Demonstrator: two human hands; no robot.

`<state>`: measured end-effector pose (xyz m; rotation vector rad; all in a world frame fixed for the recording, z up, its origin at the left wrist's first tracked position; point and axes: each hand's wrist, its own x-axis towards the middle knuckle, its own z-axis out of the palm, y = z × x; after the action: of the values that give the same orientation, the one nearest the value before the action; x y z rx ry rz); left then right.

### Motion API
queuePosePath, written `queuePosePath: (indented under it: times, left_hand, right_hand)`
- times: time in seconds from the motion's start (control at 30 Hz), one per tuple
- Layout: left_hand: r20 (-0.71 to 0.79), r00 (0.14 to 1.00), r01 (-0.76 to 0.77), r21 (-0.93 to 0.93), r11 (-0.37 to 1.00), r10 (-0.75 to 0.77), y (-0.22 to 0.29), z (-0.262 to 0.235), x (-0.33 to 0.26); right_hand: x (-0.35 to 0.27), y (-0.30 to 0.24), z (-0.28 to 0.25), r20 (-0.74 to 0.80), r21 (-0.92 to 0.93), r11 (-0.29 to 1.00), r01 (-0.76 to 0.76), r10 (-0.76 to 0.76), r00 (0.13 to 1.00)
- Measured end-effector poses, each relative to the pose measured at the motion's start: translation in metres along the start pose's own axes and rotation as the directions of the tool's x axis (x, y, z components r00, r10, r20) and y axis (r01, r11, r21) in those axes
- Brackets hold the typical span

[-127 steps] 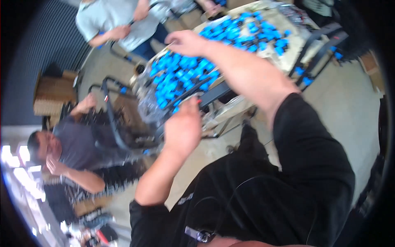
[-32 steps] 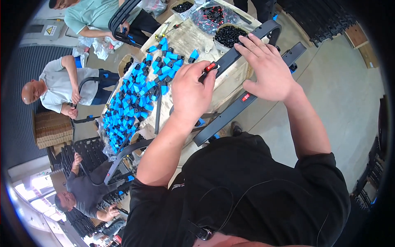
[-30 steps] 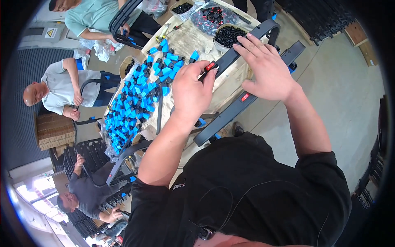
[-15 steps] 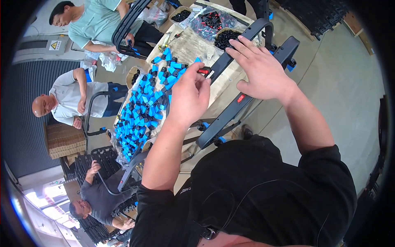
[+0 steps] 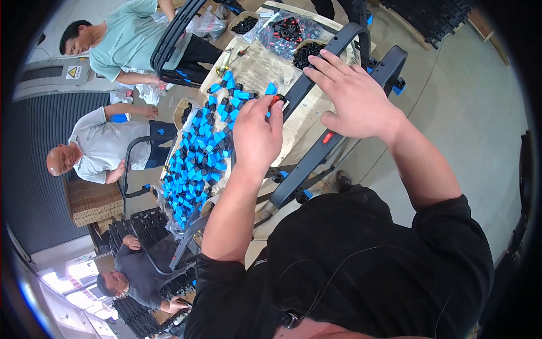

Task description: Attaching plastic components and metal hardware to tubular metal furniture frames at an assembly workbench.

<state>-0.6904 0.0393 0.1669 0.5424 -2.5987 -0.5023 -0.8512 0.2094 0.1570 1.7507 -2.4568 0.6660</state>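
Note:
Pinched between the thumb and fingers of my left hand [image 5: 257, 133] is a small red-and-black part [image 5: 277, 101], right beside the far bar of a black tubular frame [image 5: 299, 90]. My fingers hide much of it. My right hand [image 5: 353, 96] lies flat over that same bar, fingers stretched out and apart. On the frame's nearer bar [image 5: 299, 175], a red piece [image 5: 327, 137] is set into the surface. Blue-and-black plastic end pieces [image 5: 197, 164] are heaped on the wooden table [image 5: 257, 70] to the left of my left hand.
At the table's far end are a tub of small black parts [image 5: 307, 53], a clear bag of red and black parts [image 5: 285, 29] and another tub [image 5: 244, 24]. Three people [image 5: 127, 42] work along the left side with black frames. Stacked black frames [image 5: 429, 22] stand at the upper right.
My left hand has drawn slightly left, and the red-and-black part is turned differently in its fingers. The right hand stays on the bar. The people on the left have shifted their arms.

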Motion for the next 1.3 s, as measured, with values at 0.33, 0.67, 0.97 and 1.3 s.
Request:
queuePosePath:
  times: [0.33, 0.67, 0.97, 1.3]
  left_hand:
    - [-0.086, 0.991, -0.104, 0.011, 0.995, 0.104, -0.012, 0.013, -0.006]
    - [-0.034, 0.970, -0.211, 0.369, 0.905, 0.240, -0.010, 0.014, -0.003]
    - [0.230, 0.941, -0.334, 0.527, 0.782, 0.247, -0.014, 0.010, -0.003]
    - [0.067, 0.995, -0.079, 0.074, 0.994, 0.074, -0.043, -0.045, -0.039]
  right_hand:
    - [0.008, 0.000, 0.007, 0.000, 0.004, 1.000, -0.005, 0.005, 1.000]
    - [0.021, 0.002, 0.012, -0.007, 0.020, 1.000, -0.001, 0.001, 1.000]
    - [0.031, -0.001, 0.016, -0.008, -0.017, 1.000, 0.015, -0.016, 1.000]
    - [0.049, -0.016, 0.026, -0.106, -0.021, 0.996, 0.086, -0.088, 0.991]
